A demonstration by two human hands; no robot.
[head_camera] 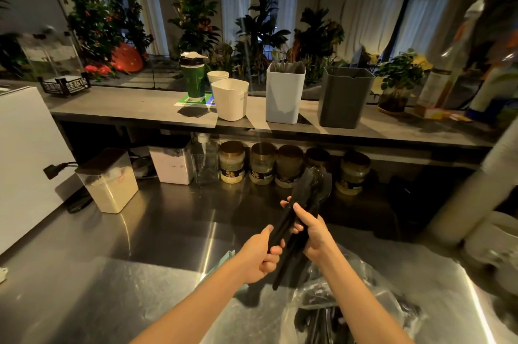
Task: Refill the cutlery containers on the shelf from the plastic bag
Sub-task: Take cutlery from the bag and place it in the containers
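Head view, nearest first: the bag point(364, 287) lies crumpled on the steel counter point(140, 245) at lower right, with more black cutlery point(322, 318) showing inside it. Just beyond it, both hands hold a bundle point(305, 195) of black plastic pieces clear of the counter. Its handles point towards the person and its heads point up and away. Whether these are forks, spoons or knives cannot be told.

On the left hand point(260, 257), the fingers are curled round the handle ends. On the right hand point(314, 234), fingers and thumb are wrapped round the bundle's middle. Neither hand carries anything else.

Handling, as judged: the pieces are light, stiff and smooth, and loose against one another, so the bundle is liable to fan out or shed a piece if the hold slackens. It is best gripped round the handles, one hand squaring the ends. The thin heads may snap if forced.

Farther off, the shelf point(126, 108) carries a white tub point(231, 101), a pale bin point(284, 97) with dark pieces at its rim, and a grey bin point(346, 100) whose contents are hidden. All three stand well apart from the hands.
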